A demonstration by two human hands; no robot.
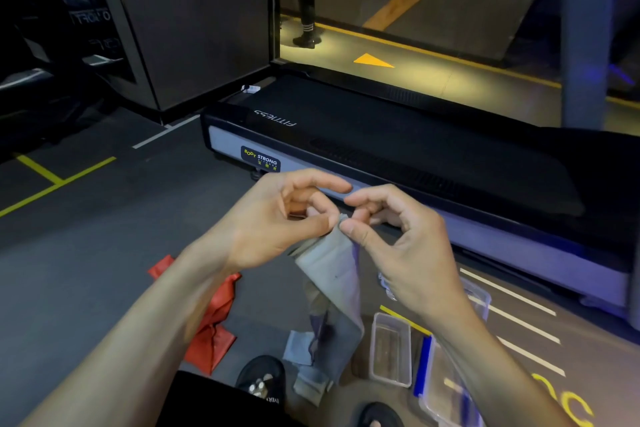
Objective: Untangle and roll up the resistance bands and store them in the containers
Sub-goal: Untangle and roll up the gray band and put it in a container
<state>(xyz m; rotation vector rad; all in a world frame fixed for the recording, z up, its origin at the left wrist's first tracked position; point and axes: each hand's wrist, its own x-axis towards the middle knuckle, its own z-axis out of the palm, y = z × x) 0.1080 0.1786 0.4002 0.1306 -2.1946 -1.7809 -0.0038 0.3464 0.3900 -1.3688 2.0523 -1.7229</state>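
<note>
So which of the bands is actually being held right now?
The grey band. Both the left hand and the right hand pinch its top end, and it hangs down to the floor. The red band lies untouched on the floor, under the left forearm.

Both hands (343, 222) pinch grey band (332, 274) top edge; red band (211, 322) on floor.

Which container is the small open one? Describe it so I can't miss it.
Start at the treadmill and come down to the floor below the right hand. The small clear container sits just left of the blue-edged lid. Unlike the red band and grey band, it is rigid and see-through.
</note>
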